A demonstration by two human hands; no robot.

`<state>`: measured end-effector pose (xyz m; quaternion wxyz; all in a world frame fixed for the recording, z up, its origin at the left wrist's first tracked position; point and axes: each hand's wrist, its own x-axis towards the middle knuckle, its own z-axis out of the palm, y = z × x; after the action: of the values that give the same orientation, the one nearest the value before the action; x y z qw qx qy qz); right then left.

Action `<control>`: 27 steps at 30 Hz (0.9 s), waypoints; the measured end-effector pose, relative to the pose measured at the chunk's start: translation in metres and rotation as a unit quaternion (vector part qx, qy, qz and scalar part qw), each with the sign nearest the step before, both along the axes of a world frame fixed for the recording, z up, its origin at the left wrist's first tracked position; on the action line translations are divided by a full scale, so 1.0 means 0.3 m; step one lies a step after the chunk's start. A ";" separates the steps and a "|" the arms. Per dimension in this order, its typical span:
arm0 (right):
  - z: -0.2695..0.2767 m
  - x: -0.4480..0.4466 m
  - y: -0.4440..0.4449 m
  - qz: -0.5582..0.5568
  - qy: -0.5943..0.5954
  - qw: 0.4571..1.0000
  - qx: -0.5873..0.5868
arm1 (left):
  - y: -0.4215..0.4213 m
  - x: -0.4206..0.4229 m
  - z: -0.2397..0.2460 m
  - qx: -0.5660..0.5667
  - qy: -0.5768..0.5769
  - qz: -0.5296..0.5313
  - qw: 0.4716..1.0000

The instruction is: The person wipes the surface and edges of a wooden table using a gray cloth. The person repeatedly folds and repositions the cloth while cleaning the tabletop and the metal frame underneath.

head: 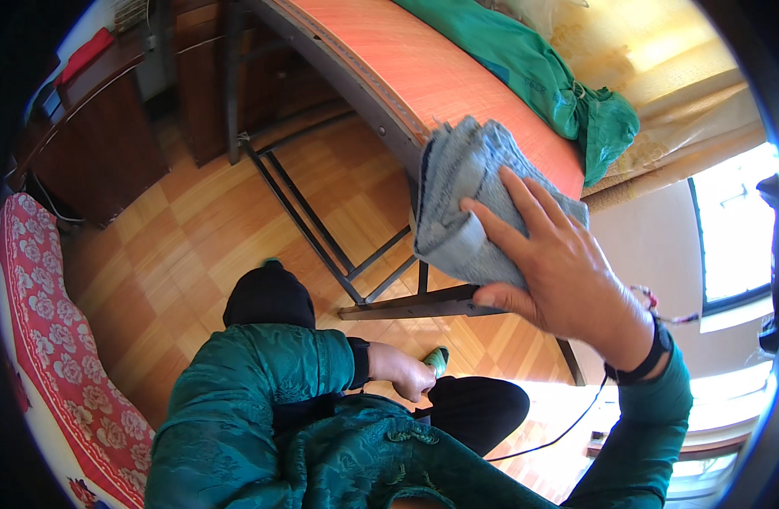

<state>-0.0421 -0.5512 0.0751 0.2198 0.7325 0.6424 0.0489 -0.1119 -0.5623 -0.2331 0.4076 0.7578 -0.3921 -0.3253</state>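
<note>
A folded stack of light blue denim cloth (485,210) sits at the near corner of the orange-red tabletop (389,57), its left side jutting past the table's edge. Across the top of it rests my right hand (554,273), fingers spread and thumb beside the lower edge of the cloth. A dark band and a braided bracelet circle that wrist. My left hand (415,380) is low near my lap, fingers curled; whether anything is in them is hidden.
A green fabric bundle (542,83) lies along the table's far side, before yellow curtains (669,57). Metal legs and crossbars (313,235) stand below. At left are a red floral cover (65,343) and a dark wooden cabinet (103,153). A black cable (567,432) hangs from my right wrist.
</note>
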 end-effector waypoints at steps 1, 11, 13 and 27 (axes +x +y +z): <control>0.002 0.014 0.026 0.017 0.003 1.000 0.005 | 0.002 0.003 0.005 0.005 -0.006 -0.006 1.000; 0.010 0.207 0.329 0.023 0.173 0.984 -0.036 | -0.002 -0.003 0.031 0.029 -0.025 -0.033 0.999; 0.003 0.247 0.396 0.018 0.186 0.982 -0.031 | -0.005 -0.003 0.027 0.021 -0.026 -0.026 0.999; 0.030 0.518 0.475 -0.142 0.186 0.972 -0.027 | 0.051 0.016 0.082 0.027 0.017 0.028 0.999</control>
<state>0.1134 -0.4087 0.0842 0.1215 0.8062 0.5625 -0.1372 -0.1070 -0.5470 -0.2084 0.4026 0.7733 -0.3556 -0.3368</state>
